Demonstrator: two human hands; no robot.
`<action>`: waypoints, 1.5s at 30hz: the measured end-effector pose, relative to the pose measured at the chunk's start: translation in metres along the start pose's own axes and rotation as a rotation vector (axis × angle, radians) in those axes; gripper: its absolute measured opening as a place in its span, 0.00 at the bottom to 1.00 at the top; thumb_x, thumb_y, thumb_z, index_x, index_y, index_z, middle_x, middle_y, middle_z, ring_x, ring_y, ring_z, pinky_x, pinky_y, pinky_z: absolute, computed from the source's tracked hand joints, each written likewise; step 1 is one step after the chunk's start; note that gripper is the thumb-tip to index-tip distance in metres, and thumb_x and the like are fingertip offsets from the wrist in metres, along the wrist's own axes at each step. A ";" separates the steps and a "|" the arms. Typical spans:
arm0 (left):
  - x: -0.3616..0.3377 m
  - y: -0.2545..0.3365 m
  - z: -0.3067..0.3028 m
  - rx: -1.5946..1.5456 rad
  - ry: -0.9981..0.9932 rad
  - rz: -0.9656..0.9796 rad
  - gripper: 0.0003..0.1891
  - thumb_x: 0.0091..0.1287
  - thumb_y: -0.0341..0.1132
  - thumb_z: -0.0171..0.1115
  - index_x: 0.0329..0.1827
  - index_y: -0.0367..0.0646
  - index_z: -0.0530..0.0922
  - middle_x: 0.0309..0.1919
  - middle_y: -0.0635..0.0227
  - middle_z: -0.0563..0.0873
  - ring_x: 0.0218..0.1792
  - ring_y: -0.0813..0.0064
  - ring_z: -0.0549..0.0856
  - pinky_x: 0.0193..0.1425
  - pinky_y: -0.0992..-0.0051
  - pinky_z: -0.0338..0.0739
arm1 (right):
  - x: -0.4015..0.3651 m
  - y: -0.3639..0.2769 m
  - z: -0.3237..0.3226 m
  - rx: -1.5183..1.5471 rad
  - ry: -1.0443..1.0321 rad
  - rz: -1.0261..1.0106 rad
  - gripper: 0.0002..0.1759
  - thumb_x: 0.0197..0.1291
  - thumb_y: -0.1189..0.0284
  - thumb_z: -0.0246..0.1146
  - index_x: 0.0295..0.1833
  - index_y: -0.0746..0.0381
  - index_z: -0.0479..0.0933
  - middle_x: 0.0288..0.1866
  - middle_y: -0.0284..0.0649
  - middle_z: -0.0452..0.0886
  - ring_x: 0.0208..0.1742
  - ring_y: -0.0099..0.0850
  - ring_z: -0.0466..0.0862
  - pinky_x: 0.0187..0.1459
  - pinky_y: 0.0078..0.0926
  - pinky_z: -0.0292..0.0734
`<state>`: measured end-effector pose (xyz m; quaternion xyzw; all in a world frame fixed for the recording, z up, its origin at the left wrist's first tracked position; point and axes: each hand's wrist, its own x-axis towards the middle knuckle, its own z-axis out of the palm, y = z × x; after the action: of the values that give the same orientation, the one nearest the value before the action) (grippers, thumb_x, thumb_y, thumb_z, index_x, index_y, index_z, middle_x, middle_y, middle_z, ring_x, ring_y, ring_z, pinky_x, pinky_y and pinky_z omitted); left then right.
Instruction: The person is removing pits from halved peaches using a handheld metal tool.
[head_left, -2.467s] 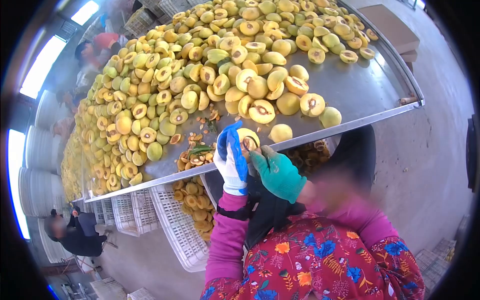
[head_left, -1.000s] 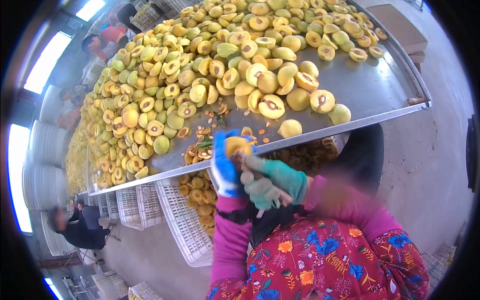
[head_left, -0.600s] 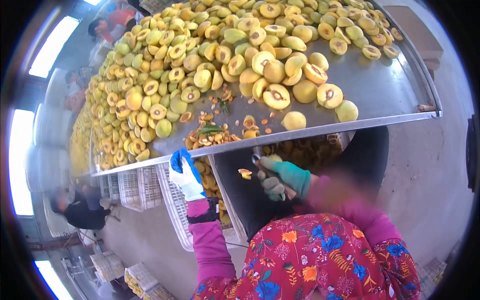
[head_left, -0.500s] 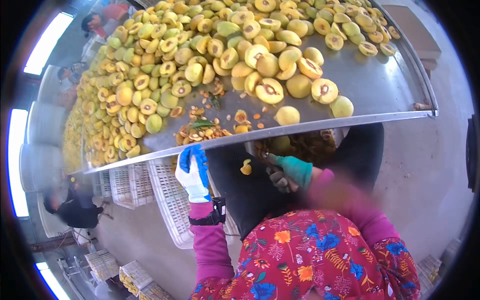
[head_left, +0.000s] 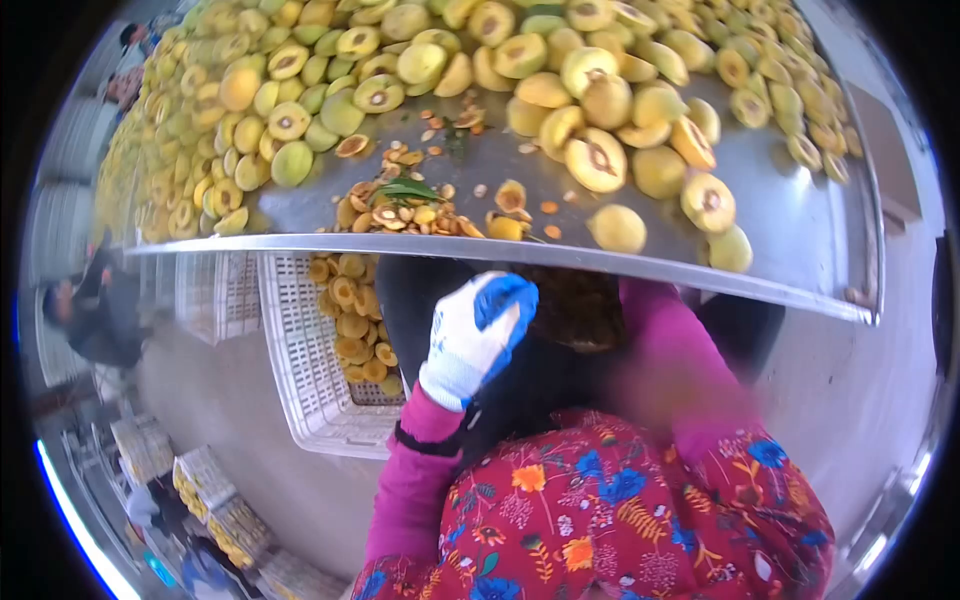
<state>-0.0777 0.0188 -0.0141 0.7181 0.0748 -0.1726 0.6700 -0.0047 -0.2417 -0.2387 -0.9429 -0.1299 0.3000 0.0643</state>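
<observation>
At your far left a co-worker (head_left: 90, 315) in dark clothes bends low beyond the table end, well apart from you, and stacks of small crates (head_left: 205, 490) stand on the floor below. Next comes the white crate (head_left: 310, 400), set under the rim of the steel table (head_left: 300, 244). Stoned yellow halves (head_left: 348, 305) lie in it, and I judge it sits there so that fruit can drop straight off the edge. On the table above, cut fruit (head_left: 290, 120) is banked away from you. A small pile of stones and scraps (head_left: 400, 212) lies close to the rim, likely because that is where the cutting is done.

Your left hand (head_left: 472, 340), in a white glove with blue fingertips (head_left: 505, 295), hangs just under the rim over your dark lap. Its back faces you, the fingers bent and close together. Nothing shows in them, yet I cannot tell whether the palm cups anything. Just beside those fingertips, to the right, lies a heap of brown stones (head_left: 572, 310), tucked under the table. Your right sleeve (head_left: 665, 350) reaches toward that heap, but the right hand is hidden, so its grip cannot be read. Furthest right, one yellow fruit (head_left: 730, 248) rests right at the rim, apart from the bank
</observation>
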 end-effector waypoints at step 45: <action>-0.109 -0.019 -0.026 -0.005 -0.065 0.513 0.12 0.57 0.43 0.61 0.38 0.47 0.75 0.31 0.63 0.77 0.30 0.63 0.81 0.35 0.65 0.75 | 0.022 -0.012 -0.046 0.836 -0.279 0.394 0.18 0.65 0.60 0.54 0.50 0.62 0.77 0.34 0.40 0.82 0.32 0.33 0.83 0.35 0.33 0.79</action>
<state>-0.1818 0.0601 0.0070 0.7060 -0.1310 -0.0198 0.6957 0.0369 -0.2255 -0.2109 -0.7936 0.1754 0.4565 0.3620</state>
